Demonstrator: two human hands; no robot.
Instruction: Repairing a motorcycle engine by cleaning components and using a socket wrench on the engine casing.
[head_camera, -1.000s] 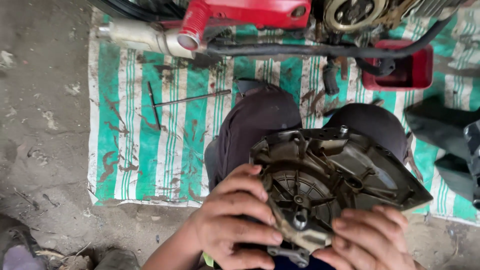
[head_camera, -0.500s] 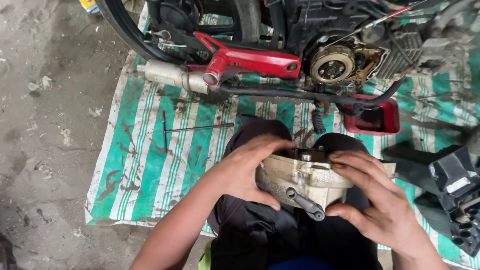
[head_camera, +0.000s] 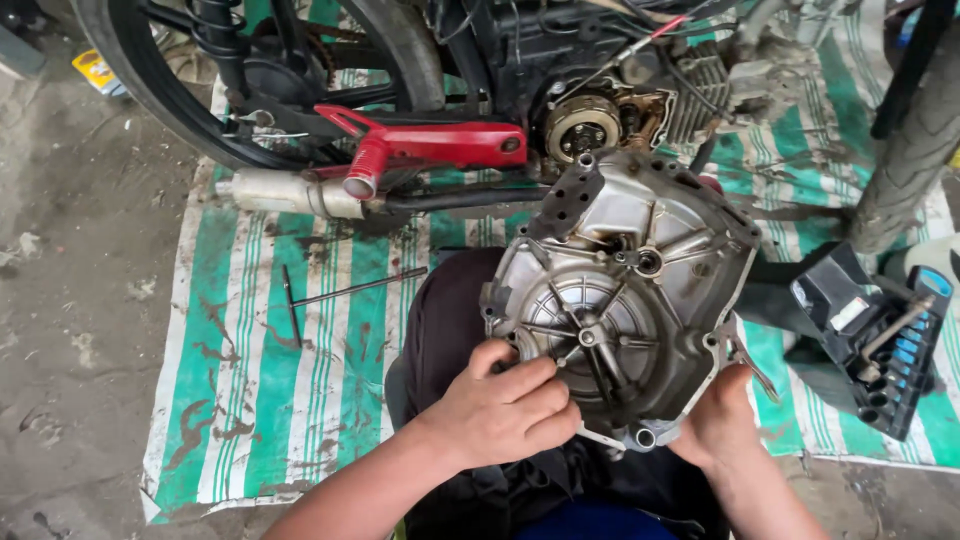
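Engine cover (head_camera: 625, 300) sits gripped in my left hand (head_camera: 500, 410) and right hand (head_camera: 720, 425); next, I judge, aligning it squarely.

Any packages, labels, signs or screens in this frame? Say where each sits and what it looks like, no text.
Small packet: top left, on the ground beside the rear tyre; flat, yellow with a red patch.
Label: right side, on the black tool case lying open on the striped mat; small, pale rectangle.
No signs or screens visible.

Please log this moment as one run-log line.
left hand: holds engine cover | right hand: supports its lower edge | cover: inner face up, over lap
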